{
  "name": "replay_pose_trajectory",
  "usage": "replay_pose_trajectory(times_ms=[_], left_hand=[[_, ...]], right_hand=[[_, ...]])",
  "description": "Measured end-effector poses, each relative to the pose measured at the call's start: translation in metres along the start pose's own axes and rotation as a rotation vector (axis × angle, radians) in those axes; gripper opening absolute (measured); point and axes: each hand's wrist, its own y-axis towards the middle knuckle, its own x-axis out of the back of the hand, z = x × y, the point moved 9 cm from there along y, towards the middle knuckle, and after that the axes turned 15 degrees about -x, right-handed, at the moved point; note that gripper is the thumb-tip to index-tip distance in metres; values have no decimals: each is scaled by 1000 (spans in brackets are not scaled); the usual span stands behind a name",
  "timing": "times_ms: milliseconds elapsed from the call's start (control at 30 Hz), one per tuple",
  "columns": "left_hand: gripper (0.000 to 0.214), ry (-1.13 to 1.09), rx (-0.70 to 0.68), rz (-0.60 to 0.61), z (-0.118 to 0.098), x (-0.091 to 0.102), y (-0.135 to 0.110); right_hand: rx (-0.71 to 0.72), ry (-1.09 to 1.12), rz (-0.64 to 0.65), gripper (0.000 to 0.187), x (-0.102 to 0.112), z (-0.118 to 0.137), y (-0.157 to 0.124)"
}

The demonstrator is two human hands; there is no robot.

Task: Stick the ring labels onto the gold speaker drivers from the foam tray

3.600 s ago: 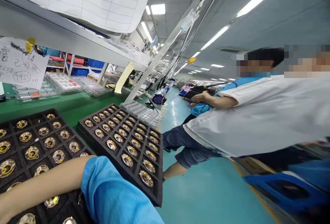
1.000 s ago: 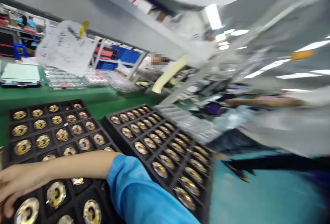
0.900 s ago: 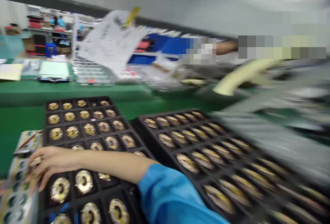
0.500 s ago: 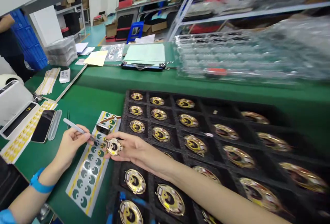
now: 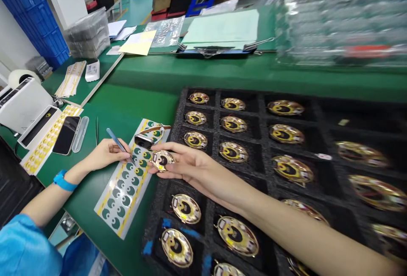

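Note:
My left hand (image 5: pixel 111 154) is closed on slim grey-blue tweezers (image 5: pixel 115 138), their pointed tip over a sheet of stickers (image 5: pixel 122 193) with dark green cut-out shapes and yellow strips. Between the fingers and thumb of my right hand (image 5: pixel 181 161) is a round gold-rimmed circuit board (image 5: pixel 162 160), its pale face turned up. It is held above the sheet's right edge, close to the tweezers' tip. Just behind it, a small silver-and-black device (image 5: pixel 143 141) with a brown strap rests on the sheet. Whether the tip touches a sticker I cannot tell.
A black foam tray (image 5: pixel 178 119) holds several similar gold-rimmed round parts on the right. A phone (image 5: pixel 66 135), a clear case (image 5: pixel 80 134) and a second pair of tweezers (image 5: pixel 97 131) lie left. Behind are a clipboard (image 5: pixel 219 30) and clear plastic trays (image 5: pixel 343 26).
The camera view has tilted down and turned left, so the bench looks nearer. The tweezers in my left hand now stand steeper. My right hand still holds the round board.

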Motion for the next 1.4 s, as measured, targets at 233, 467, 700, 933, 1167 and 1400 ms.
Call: replay_pose_trajectory(times_ms=[233,467,700,933,1167,1400], left_hand=[[31,57,-14,26,1,-1,1],[28,124,-27,59,-1,-2,0],[28,138,-23,54,-2,-3,0],[26,147,-22,59,-1,-3,0],[25,146,-23,56,-1,-3,-1],[22,176,-50,98,-5,-6,0]], right_hand=[[3,-8,21,39,0,0,0],[10,-12,22,39,0,0,0],[11,-13,21,39,0,2,-1],[15,-10,43,39,-1,-1,-1],[8,-16,38,38,-1,0,-1],[14,-27,46,38,-2,0,-1]])
